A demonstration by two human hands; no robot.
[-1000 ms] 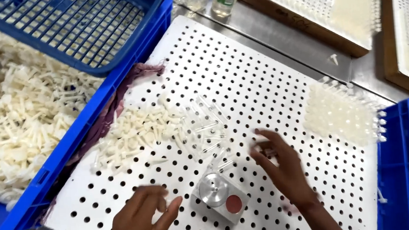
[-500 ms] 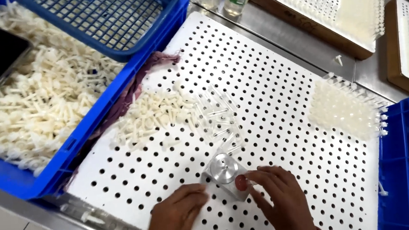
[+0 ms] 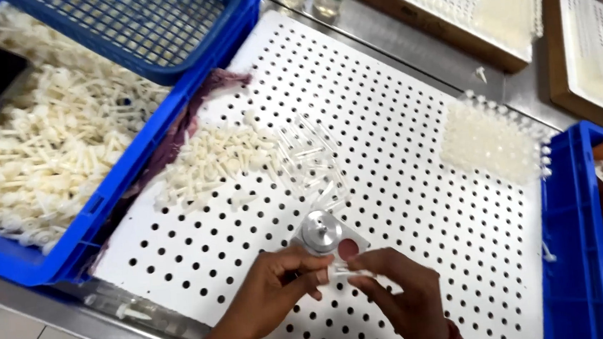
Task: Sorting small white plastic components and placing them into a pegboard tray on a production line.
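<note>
White plastic makes up most of what I see; one white perforated board lies flat on the steel bench, and both my hands meet at its near edge. My left hand and right hand are each curled, fingertips pinched together on one small clear tube held between them; the other fingers are loosely folded. Just beyond the fingertips sits one small metal fixture with a round silver cap and a red spot, resting on the board. I count two loose heaps behind it: white plastic pieces and clear tubes, too many to number. One cluster of upright clear pieces stands at the far right. One blue crate on the left is full of white parts.
</note>
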